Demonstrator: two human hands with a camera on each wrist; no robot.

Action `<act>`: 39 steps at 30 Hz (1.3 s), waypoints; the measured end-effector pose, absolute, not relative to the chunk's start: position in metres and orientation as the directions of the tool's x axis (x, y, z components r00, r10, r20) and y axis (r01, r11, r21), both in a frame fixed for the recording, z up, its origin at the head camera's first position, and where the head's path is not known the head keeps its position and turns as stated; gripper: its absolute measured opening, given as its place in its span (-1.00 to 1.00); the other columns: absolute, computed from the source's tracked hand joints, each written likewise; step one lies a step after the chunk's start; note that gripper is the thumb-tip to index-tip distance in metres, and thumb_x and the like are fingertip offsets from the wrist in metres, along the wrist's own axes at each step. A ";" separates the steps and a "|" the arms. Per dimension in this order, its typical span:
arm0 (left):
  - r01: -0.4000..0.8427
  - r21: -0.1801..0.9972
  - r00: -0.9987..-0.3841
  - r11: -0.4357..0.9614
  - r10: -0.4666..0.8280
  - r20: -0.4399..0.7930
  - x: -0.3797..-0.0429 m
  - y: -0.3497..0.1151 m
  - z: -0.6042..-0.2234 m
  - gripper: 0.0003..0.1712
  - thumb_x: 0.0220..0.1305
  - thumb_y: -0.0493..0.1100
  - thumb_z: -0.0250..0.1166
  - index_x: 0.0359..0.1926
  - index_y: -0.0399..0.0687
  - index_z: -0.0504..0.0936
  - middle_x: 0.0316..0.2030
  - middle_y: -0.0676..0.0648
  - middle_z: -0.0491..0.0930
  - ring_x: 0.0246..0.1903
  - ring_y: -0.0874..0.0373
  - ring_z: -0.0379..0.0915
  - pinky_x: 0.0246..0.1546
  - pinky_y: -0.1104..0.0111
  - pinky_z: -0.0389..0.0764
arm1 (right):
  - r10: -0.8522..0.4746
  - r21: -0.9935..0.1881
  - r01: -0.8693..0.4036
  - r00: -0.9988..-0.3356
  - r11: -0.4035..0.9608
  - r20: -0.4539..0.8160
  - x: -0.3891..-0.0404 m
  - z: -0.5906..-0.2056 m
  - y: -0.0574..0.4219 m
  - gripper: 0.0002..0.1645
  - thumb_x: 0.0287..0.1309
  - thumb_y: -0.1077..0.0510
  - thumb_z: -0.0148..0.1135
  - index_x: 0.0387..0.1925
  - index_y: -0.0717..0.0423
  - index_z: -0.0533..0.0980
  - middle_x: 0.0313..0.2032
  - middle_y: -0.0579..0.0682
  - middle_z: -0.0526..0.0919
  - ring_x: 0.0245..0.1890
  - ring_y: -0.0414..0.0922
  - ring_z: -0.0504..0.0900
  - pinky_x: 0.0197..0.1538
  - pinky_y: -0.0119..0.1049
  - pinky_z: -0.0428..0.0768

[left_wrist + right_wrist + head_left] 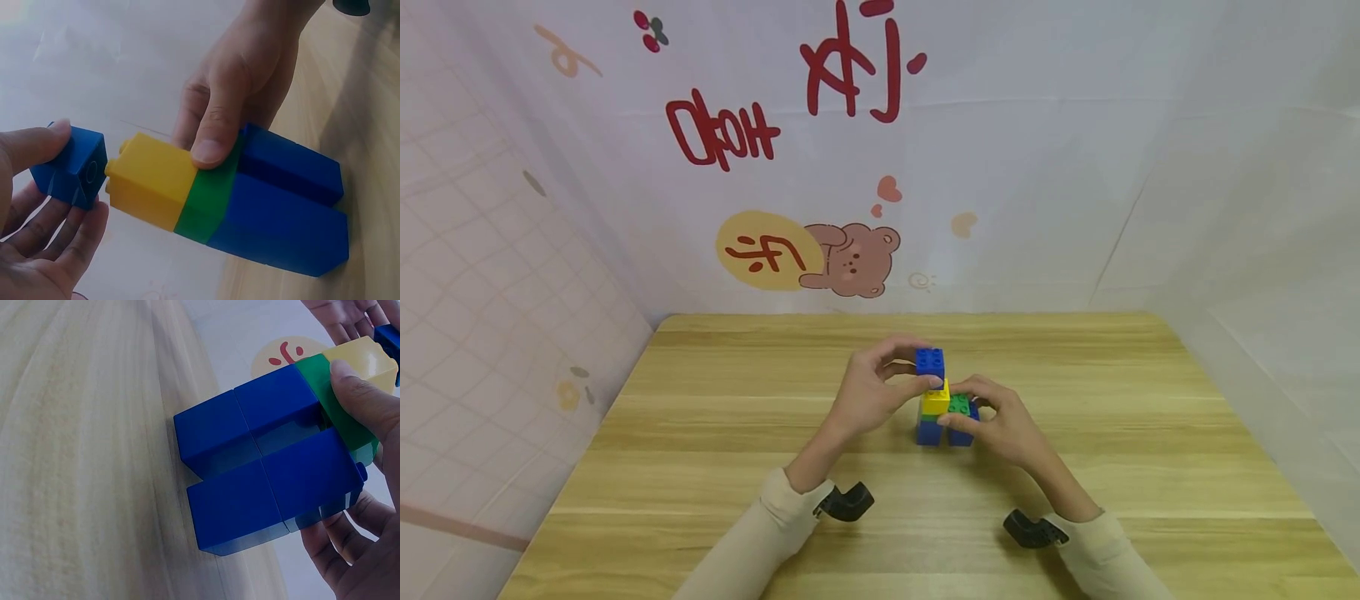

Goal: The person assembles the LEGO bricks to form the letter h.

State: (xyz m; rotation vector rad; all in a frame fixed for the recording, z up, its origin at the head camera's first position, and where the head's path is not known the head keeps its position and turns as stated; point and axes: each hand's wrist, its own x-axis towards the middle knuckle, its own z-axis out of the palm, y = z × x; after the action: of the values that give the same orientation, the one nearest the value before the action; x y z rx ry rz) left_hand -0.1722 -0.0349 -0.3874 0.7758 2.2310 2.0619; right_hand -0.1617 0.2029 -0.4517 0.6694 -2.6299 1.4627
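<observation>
A blue toy building block (929, 360) is pinched between the thumb and fingers of my left hand (876, 387). It is held right at the studs of a yellow block (153, 181), which tops a stack. Beneath the yellow is a green block (209, 194), spanning two upright columns of blue blocks (250, 415) with a narrow gap between them. My right hand (1003, 425) grips this stack from the right, its thumb (353, 384) against the green and yellow blocks. The fingers on the far side are partly hidden by the blocks.
The stack stands on a wood-grain table (737, 400). White printed cloth (1037, 208) with red characters and a bear hangs behind the table and along its sides. Black curved pieces (846, 502) stick out from both cuffs.
</observation>
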 end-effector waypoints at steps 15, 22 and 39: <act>0.442 0.895 -0.847 0.055 0.355 0.396 -0.169 -0.027 -0.394 -0.53 0.20 -0.26 0.51 0.14 -0.13 0.65 -0.01 -0.12 0.72 -0.06 0.02 0.69 0.12 0.19 0.73 | -0.356 -0.794 -0.416 -0.895 0.443 0.270 -0.163 -0.454 0.202 -0.64 0.18 0.06 0.50 0.03 -0.19 0.67 -0.11 -0.21 0.71 -0.13 -0.25 0.61 0.01 -0.25 0.68; 0.466 0.882 -0.838 0.076 0.357 0.412 -0.167 -0.025 -0.395 -0.54 0.21 -0.24 0.51 0.14 -0.11 0.66 -0.01 -0.12 0.72 -0.07 0.02 0.71 0.12 0.15 0.73 | -0.358 -0.796 -0.413 -0.895 0.442 0.266 -0.163 -0.454 0.203 -0.66 0.19 0.06 0.50 0.01 -0.20 0.67 -0.10 -0.21 0.70 -0.11 -0.23 0.60 0.01 -0.28 0.67; 0.511 0.858 -0.810 0.050 0.364 0.460 -0.167 -0.024 -0.404 -0.49 0.22 -0.28 0.48 0.18 -0.22 0.61 -0.05 -0.12 0.70 -0.07 0.11 0.64 0.09 0.28 0.73 | -0.365 -0.789 -0.433 -0.886 0.435 0.285 -0.161 -0.454 0.202 -0.66 0.18 0.10 0.50 0.00 -0.16 0.67 -0.11 -0.19 0.71 -0.14 -0.24 0.60 -0.02 -0.27 0.68</act>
State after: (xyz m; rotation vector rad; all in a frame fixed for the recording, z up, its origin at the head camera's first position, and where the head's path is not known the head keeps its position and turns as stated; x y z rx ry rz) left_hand -0.1674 -0.0244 -0.4038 0.9884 2.3591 2.0219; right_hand -0.1612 0.2021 -0.4539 0.7238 -2.6002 1.4629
